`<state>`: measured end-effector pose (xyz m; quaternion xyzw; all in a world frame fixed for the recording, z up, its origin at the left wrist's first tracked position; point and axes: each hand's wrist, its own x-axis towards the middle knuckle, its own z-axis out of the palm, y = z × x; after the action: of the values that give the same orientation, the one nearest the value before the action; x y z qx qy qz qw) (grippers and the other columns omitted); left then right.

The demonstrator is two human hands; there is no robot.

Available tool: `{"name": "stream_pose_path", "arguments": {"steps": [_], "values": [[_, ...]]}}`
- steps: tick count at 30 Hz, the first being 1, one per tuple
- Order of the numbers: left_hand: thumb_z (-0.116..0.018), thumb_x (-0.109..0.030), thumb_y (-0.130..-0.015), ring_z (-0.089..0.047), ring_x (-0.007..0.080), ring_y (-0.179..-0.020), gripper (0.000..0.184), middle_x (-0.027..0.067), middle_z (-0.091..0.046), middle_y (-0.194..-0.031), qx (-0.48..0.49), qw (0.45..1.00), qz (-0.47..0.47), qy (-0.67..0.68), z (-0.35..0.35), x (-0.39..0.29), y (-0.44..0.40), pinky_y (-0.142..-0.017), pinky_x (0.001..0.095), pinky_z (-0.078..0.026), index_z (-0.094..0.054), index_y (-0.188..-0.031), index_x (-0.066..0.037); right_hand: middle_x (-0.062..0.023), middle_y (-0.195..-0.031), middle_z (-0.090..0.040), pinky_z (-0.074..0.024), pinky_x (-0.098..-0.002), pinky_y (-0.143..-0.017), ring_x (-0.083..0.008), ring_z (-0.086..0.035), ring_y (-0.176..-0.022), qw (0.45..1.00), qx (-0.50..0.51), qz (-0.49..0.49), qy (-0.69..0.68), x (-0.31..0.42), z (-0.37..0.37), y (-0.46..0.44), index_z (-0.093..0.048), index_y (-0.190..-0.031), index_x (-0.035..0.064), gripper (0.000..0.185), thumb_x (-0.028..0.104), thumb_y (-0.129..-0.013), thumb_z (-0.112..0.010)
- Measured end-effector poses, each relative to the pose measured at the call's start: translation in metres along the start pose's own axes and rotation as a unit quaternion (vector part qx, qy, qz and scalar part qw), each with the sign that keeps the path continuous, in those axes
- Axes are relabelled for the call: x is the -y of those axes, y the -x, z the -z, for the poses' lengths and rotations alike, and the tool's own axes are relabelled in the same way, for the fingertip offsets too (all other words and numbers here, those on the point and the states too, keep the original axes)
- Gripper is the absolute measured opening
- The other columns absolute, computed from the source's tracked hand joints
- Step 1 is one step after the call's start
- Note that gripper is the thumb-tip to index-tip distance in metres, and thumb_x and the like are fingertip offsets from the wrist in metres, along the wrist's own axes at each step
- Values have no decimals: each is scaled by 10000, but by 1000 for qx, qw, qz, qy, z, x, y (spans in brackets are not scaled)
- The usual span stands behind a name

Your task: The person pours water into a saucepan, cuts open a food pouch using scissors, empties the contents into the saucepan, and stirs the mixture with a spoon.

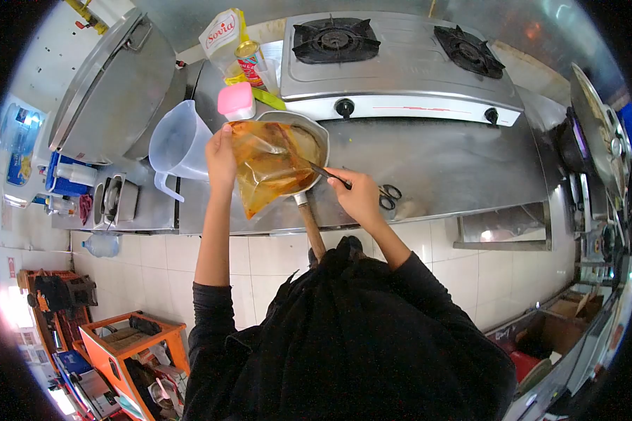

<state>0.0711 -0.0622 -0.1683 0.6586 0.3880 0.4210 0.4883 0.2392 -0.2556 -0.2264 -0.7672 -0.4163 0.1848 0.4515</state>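
Observation:
My left hand (pixel 221 156) is closed on the upper left corner of a clear plastic bag (pixel 260 165) smeared with orange-brown sauce. The bag hangs over the left part of a metal pan (pixel 319 133), whose wooden handle (pixel 310 228) points toward me. In my right hand (pixel 358 196) is the dark handle of a utensil (pixel 328 175); its far end reaches to the bag, and its tip cannot be made out. Black-handled scissors (pixel 389 197) lie on the steel counter just right of my right hand.
Left of the bag stands a translucent plastic jug (pixel 178 140). Behind the pan are a pink-lidded tub (pixel 237 101), a can (pixel 249 62) and a Sovia pouch (pixel 221 42). A two-burner gas stove (pixel 400 91) stands at the back. Metal containers (pixel 123 200) sit far left.

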Motion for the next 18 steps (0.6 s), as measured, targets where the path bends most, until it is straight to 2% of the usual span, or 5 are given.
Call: {"name": "stream_pose_path", "arguments": {"steps": [3,6,9,15,18], "values": [[-407,-298,-949,-553,89,-722,383,45,-617,-819,-9,1000,10,17,1,-13,2,-673,226,-442,-600,-941,32,-112,-810,-646,-467,-348,-596,-275,-612,-678,999,14,-34,11,6,7,-1,-681,-960,193,202,240,-772,-626],[-412,-296,-947,-560,95,-724,376,47,-619,-821,-12,999,26,36,5,-14,1,-673,229,-445,-597,-944,30,-114,-816,-646,-472,-347,-603,-280,-613,-683,998,16,-57,36,12,10,-3,-682,-956,189,197,236,-774,-623],[-415,-291,-946,-564,99,-725,369,50,-622,-826,-21,999,27,38,11,-14,0,-673,230,-448,-594,-953,31,-95,-754,-650,-434,-307,-550,-234,-564,-562,999,-27,-8,20,4,5,-4,-677,-980,191,201,223,-792,-615],[-422,-294,-942,-565,100,-726,368,51,-623,-830,-31,998,44,40,16,-12,0,-664,230,-446,-601,-946,27,-82,-843,-661,-454,-291,-580,-223,-601,-626,998,19,57,15,14,17,-5,-677,-974,168,198,191,-785,-622],[-426,-300,-940,-563,98,-729,373,53,-624,-832,-12,999,48,18,10,-16,5,-663,232,-445,-605,-945,27,-82,-871,-661,-457,-284,-581,-218,-610,-647,993,45,102,-37,21,14,-7,-674,-977,151,204,163,-779,-628]]}}
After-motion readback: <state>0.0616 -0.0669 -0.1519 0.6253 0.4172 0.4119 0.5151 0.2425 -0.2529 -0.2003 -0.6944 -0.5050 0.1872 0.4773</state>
